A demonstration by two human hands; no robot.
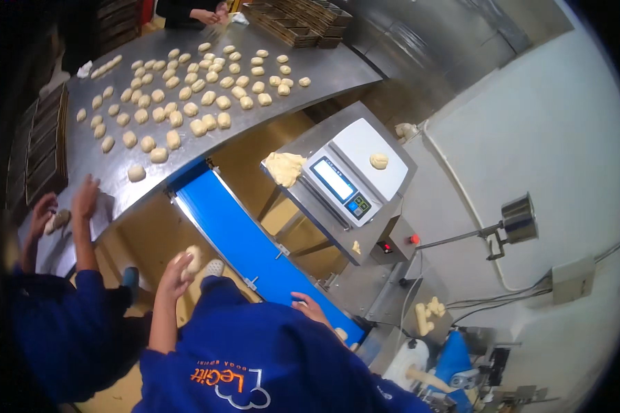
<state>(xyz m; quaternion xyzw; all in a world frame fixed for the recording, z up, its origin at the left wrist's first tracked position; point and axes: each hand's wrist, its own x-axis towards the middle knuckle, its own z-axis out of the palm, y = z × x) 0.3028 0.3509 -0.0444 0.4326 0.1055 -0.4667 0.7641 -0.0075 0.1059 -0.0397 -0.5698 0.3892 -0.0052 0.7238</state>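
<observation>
My left hand [175, 275] is closed around a pale dough ball [195, 259], raised near the left side of the blue conveyor belt [231, 230]. Over the belt's near part, my right hand [311, 308] has its fingers stretched out, and no dough shows in it. Small dough pieces [341, 334] lie on the belt just beyond that hand, partly hidden by my sleeve. To my left, a co-worker in a blue top [62, 330] has both hands around a piece of dough [57, 221] at the table edge.
Many dough pieces [176, 118] cover the steel table [255, 131]. Metal pans [300, 24] stand at its far and left edges. Right of the belt, a digital scale [355, 172] bears a dough lump [378, 161], with more dough [284, 168] beside it. Another person's hand [205, 16] is across the table.
</observation>
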